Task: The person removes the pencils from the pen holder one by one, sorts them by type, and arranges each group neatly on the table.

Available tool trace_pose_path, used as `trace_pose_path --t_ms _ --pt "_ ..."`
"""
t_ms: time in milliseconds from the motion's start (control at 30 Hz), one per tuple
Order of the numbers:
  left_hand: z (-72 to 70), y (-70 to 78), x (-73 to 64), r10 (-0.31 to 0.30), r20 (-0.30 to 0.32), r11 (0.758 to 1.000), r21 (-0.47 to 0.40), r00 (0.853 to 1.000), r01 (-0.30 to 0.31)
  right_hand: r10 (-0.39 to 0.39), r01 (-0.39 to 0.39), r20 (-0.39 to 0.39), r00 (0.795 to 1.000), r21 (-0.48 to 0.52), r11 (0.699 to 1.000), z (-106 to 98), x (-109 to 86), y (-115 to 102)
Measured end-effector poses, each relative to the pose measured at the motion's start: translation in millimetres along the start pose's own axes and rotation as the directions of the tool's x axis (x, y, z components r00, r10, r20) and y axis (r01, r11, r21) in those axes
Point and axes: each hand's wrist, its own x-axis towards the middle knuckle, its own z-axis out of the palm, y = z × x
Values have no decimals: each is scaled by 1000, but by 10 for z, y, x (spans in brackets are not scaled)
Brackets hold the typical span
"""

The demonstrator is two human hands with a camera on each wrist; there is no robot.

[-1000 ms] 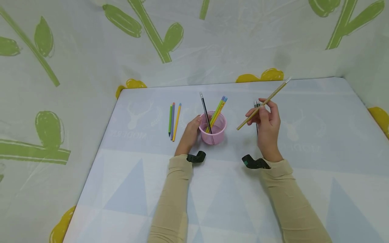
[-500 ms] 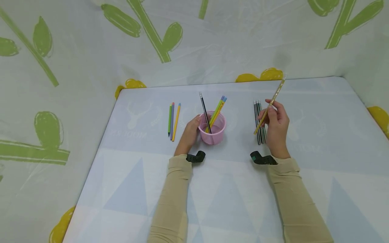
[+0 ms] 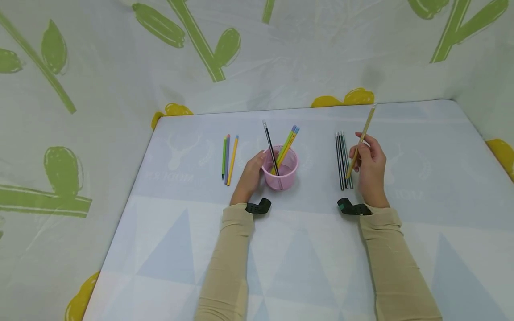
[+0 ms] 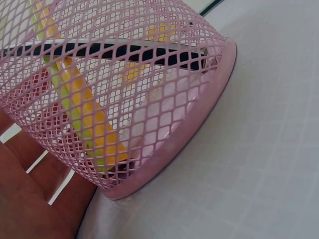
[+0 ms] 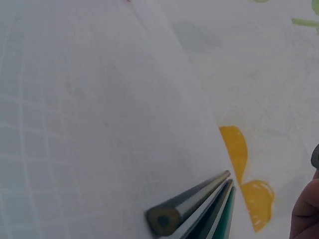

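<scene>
A: How is the left hand (image 3: 249, 174) being used?
B: The pink mesh cup (image 3: 281, 183) is being held by it near the middle of the table (image 3: 305, 272). The thumb is being kept at the rim, and the fingers are being set along the wall.

A: What is being contained in the cup?
B: A black pencil (image 3: 268, 138), a lime pencil (image 3: 286, 142) and a yellow pencil (image 3: 292, 138) are being contained, all tilted. The black one is being leaned away from the other two.

A: How is the right hand (image 3: 371, 174) being used?
B: A gold pencil (image 3: 367, 125) is being pinched between thumb and fingers, with its upper end being slanted toward the far right. In the head view, the dark pencils (image 3: 339, 160) are being partly overlapped by its lower end; whether contact is being made cannot be told.

A: How are the dark pencils being supported?
B: They are being supported by the table, side by side, just left of the right hand.

A: What is being placed left of the cup?
B: A green pencil (image 3: 224, 156), a purple pencil (image 3: 227, 158) and an orange-yellow pencil (image 3: 233, 160) are being supported there in a near-parallel row.
</scene>
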Motion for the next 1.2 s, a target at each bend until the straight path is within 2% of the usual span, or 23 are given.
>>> trace_pose_path --t_ms 267,467,600,700,867,900,1067,1200 --pt "0 -14 9 66 -2 998 -5 998 -66 123 -124 -19 992 -102 987 -108 23 52" --pt "3 -19 8 89 -2 996 -21 996 -90 199 -204 -52 979 -125 971 -169 37 109" --pt "5 -24 22 136 12 989 -65 991 -135 225 -233 -60 972 -227 946 -185 51 127" --pt "-10 36 -5 125 32 989 -81 992 -122 233 -240 -64 970 -350 905 -198 59 144" --pt "-32 80 -19 64 52 995 -76 997 -60 268 -246 -41 963 -552 797 -231 61 174" --pt "-28 38 2 60 50 995 -77 997 -56 277 -244 -35 960 -585 774 -237 65 177" --pt "-16 10 -2 46 29 997 -64 999 -44 286 -201 1 958 -708 677 -255 90 186" --pt "-3 11 -12 41 12 998 -42 999 -40 266 -145 37 963 -762 631 -259 95 189"
